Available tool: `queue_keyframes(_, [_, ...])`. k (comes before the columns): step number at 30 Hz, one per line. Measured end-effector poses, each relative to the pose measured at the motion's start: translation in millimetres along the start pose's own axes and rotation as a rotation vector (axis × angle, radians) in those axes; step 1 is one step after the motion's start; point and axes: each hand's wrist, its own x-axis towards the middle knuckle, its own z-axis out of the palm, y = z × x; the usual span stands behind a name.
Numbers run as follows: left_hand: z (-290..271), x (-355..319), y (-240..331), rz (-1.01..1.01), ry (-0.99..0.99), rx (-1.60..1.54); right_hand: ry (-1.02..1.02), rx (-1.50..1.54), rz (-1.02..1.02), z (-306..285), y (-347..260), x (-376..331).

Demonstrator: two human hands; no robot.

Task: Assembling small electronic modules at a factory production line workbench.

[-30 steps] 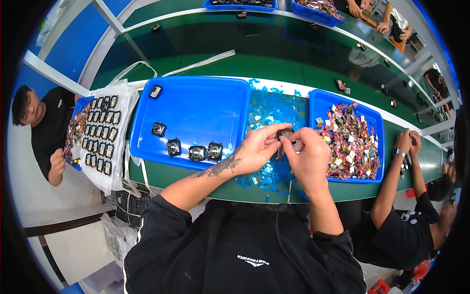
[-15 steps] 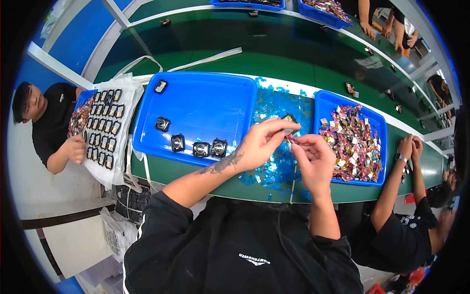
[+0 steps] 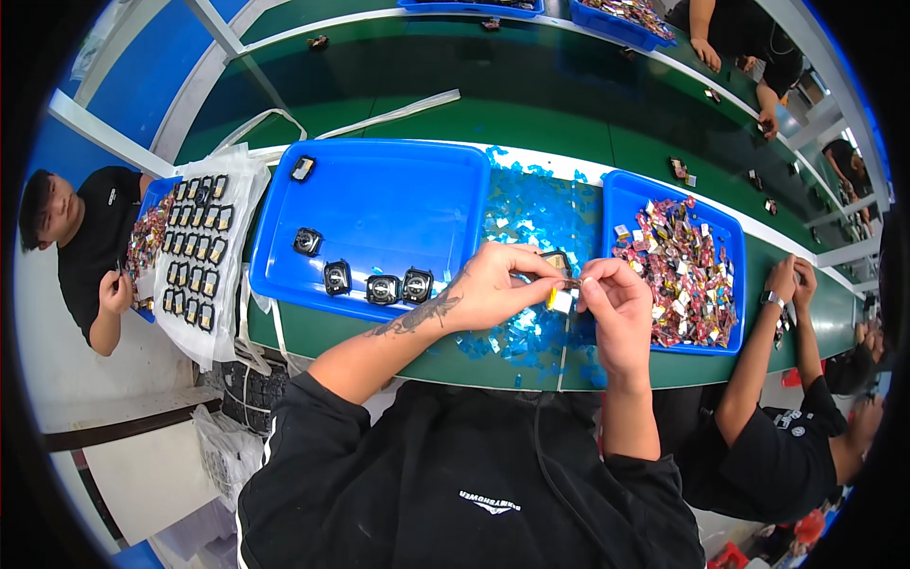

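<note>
Long green conveyor belts run across a workshop where several people in black shirts sit at the benches. On the near bench edge lies a large blue tray, mostly bare, with a row of small dark square parts along its near side and one more near its far left corner. Right of it a smaller blue bin is heaped with mixed small colourful pieces. Between tray and bin the bench is strewn with blue film scraps. To the left, a white sheet carries rows of the same dark parts beside another person. Over the scraps the person's two hands meet: the left hand, forearm tattooed, pinches a small dark part between thumb and fingertips, while the right hand closes thumb and forefinger on a small white-and-yellow tab just below it. Both pinches are tight, and the part is held above the bench between tray and bin.
</note>
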Motion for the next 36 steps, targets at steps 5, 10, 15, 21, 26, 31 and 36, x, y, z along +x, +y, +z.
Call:
queue_keyframes(5, [7.5, 2.1, -3.6, -0.254, 0.009, -0.365, 0.058, -0.082, -0.062, 13.2, 1.2, -4.6])
queue_keyframes(10, [9.8, 1.5, -2.8, -0.119, 0.035, -0.319, 0.134, -0.269, -0.100, 12.4, 4.6, 1.8])
queue_keyframes(15, [11.7, 1.3, -6.0, -0.032, 0.037, -0.273, 0.133, -0.396, -0.125, 11.5, 1.5, 2.5])
queue_keyframes(21, [12.3, -0.8, -0.2, -0.029, 0.046, -0.150, 0.130, -0.532, -0.126, 8.6, -4.9, 5.6])
queue_keyframes(26, [10.9, -0.2, -4.5, -0.003, 0.036, -0.066, 0.124, -0.665, -0.158, 9.4, -10.7, 7.7])
queue_keyframes(31, [14.0, 0.3, -7.0, -0.062, 0.043, -0.144, 0.139, -0.763, -0.236, 10.6, -8.1, 9.5])
queue_keyframes(36, [19.6, -1.8, -1.7, 0.049, 0.178, 0.023, 0.084, -0.663, -0.148, 15.2, -1.7, 8.8])
